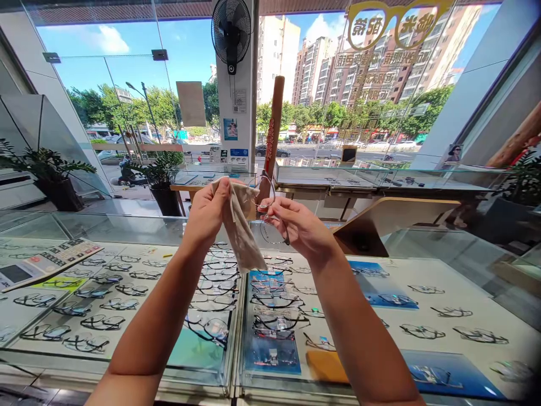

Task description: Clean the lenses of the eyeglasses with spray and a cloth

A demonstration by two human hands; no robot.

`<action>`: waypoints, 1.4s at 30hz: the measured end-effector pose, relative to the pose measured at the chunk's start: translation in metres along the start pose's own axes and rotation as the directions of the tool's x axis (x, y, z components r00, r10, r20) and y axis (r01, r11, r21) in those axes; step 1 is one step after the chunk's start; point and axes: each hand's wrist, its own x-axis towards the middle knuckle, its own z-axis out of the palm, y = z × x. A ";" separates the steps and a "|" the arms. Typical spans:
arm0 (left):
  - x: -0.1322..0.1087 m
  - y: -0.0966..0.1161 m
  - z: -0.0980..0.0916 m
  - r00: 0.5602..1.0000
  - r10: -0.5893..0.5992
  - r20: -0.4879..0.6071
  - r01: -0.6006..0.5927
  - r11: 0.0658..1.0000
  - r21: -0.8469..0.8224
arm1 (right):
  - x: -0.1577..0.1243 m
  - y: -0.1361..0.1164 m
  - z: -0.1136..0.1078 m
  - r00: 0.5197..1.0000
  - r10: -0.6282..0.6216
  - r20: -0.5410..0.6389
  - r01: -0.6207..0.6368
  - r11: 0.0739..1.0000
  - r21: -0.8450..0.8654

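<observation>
Left hand [209, 210] was closed on a beige cloth [243, 237] bunched by thin-rimmed glasses [274, 232], right hand [302, 228] pinched their frame, both held up over the glass display surface [465, 293]; wiping step looked mid-way, next rub would call for light pressure on the lens

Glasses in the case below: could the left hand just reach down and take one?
Probably not from above: a glass top seems to cover the displayed glasses, and the left hand is full, gripping a cloth.
</observation>
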 end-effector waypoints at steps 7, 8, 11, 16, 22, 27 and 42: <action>-0.001 0.003 -0.007 0.953 0.302 -0.012 -0.269 0.865 0.423 | -0.004 -0.015 -0.011 0.999 0.010 -0.040 -0.013 0.997 -0.070; -0.001 0.003 -0.007 0.921 0.385 0.051 -0.356 0.784 0.508 | -0.005 -0.016 -0.011 1.000 0.012 -0.025 -0.014 0.995 -0.095; -0.001 0.006 -0.009 0.766 0.546 0.339 -0.621 0.490 0.612 | -0.008 -0.020 -0.011 0.999 0.023 0.031 -0.018 0.987 -0.158; 0.000 0.013 -0.011 0.667 0.522 0.532 -0.737 0.356 0.575 | -0.013 -0.029 -0.010 0.990 0.063 0.125 -0.030 0.968 -0.251; -0.003 0.016 -0.010 0.671 0.521 0.528 -0.733 0.353 0.582 | -0.017 -0.034 -0.010 0.985 0.041 0.169 0.020 0.939 -0.344; -0.007 0.021 -0.008 0.682 0.488 0.545 -0.727 0.370 0.578 | -0.018 -0.035 -0.009 0.988 0.015 0.157 0.052 0.909 -0.415; -0.014 0.025 -0.004 0.747 0.619 0.242 -0.607 0.488 0.627 | -0.013 -0.028 -0.009 0.481 -0.803 -0.351 0.479 0.577 -0.662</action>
